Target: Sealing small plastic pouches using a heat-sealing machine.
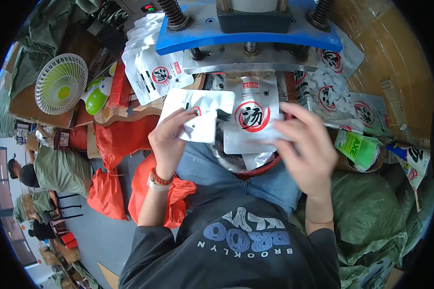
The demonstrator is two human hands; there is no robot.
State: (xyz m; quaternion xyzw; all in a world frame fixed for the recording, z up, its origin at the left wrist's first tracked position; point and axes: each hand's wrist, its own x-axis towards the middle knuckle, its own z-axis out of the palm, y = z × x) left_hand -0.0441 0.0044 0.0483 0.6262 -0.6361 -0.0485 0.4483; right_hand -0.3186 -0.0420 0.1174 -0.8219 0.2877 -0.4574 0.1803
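My left hand [169,139] is closed on a silvery-white pouch [205,127], which tilts up in front of the press. A second silver pouch [251,137], with a red ring and black print, extends from under the metal plate [255,66] of the press toward my lap. Its right edge lies beside my right hand [311,149], whose fingers are smeared by motion; whether they touch the pouch I cannot tell. Below that pouch, part of a round red rim [263,169] shows between my thighs.
Overhead spans the blue press plate [250,36] with springs. A stack of pouches [152,67] lies at left, more pouches [364,111] with white scraps at right. A small fan [62,89], red bags [106,192], a green container [359,151] and green sacking [371,207] surround me.
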